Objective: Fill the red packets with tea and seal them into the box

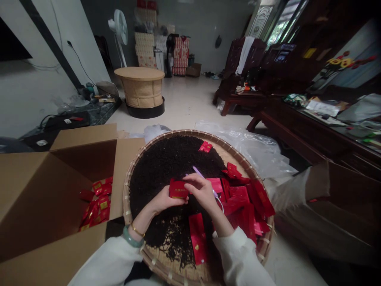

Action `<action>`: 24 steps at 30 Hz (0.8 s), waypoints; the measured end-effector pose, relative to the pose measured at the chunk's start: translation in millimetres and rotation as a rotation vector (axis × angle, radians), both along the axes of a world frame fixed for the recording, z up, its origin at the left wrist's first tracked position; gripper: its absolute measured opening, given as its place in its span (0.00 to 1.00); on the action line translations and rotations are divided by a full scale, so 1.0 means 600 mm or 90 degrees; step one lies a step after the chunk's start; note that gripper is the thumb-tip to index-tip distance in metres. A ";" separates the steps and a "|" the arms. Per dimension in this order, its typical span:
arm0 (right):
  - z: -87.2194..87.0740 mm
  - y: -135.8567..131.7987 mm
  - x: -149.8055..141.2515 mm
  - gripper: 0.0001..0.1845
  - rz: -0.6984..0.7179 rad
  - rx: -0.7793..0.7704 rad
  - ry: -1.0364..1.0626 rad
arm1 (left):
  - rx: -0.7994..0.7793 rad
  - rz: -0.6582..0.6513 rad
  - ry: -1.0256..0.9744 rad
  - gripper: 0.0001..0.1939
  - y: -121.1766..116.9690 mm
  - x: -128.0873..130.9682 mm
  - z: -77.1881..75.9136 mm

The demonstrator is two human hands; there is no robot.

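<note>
- Red and glossy, one small packet (pixel 177 189) sits right between the two hands: the left hand (pixel 163 200) grips it from the near left side, thumb along its bottom edge.
- And the right hand (pixel 202 192) comes over from the other side, fingers curled, tips at the packet's top right corner; pinching or merely resting, I can't tell.
- Two ornaments on the left wrist: one green bangle (pixel 132 236), one gold bracelet (pixel 138 232).
- One round woven tray (pixel 127 190) under both hands, its near edge partly cut off by the sleeves and the frame; one dark leafy heap (pixel 166 159) spreads beneath and beyond the hands.
- One long red sachet (pixel 197 240) lies flat nearer the body, between the forearms; one red square (pixel 205 146) lies beyond the hands on the far side.
- Right of the right hand, a pile of red wrappers (pixel 238 196); they overlap too much for a count.
- One lavender tool (pixel 197 171) pokes out past the right hand, mostly hidden by it, one white cord (pixel 220 204) showing on the other side.
- Left of the left hand, one open cardboard box (pixel 130 159) with many filled red packets (pixel 99 204) inside, the lower ones buried.
- Far right of the hands, a second box (pixel 342 190), blurred and dim.
- Writing now: a row of gold characters on the held packet, too small to read; a gold mark on the long sachet, also unclear. No brand I can make out.
</note>
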State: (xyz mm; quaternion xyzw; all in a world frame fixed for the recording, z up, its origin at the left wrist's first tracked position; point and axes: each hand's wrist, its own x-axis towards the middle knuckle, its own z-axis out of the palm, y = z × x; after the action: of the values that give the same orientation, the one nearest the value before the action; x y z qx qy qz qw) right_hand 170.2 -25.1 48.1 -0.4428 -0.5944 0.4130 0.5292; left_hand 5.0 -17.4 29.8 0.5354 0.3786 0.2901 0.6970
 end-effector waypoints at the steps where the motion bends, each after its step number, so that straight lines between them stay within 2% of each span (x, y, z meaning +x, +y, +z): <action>1: 0.010 -0.005 0.005 0.12 0.000 0.050 -0.032 | 0.057 0.009 0.018 0.19 0.001 -0.001 -0.003; 5: 0.049 -0.021 0.025 0.14 -0.002 0.215 -0.205 | 0.251 0.008 0.032 0.31 0.008 -0.008 -0.012; 8: 0.072 -0.024 0.034 0.11 0.034 0.255 -0.315 | 0.324 -0.005 0.039 0.40 0.010 -0.013 -0.016; 11: 0.083 -0.024 0.036 0.08 0.045 0.281 -0.377 | 0.316 0.002 0.023 0.44 0.008 -0.014 -0.016; 17: 0.082 -0.029 0.029 0.08 0.088 0.359 -0.459 | 0.279 0.070 0.033 0.45 0.007 -0.012 -0.019; 21: 0.096 -0.037 0.024 0.08 0.080 0.374 -0.508 | 0.301 0.085 0.044 0.46 0.011 -0.012 -0.022; 24: 0.103 -0.041 0.021 0.09 0.126 0.367 -0.556 | 0.300 0.088 0.053 0.46 0.013 -0.013 -0.024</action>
State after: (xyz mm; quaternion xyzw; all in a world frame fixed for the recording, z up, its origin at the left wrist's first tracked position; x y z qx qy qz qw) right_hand 182.5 -49.4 109.8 -0.3519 -0.8877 0.0585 0.2912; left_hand -2.9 -9.7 15.2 0.6676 0.3645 0.3952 0.5150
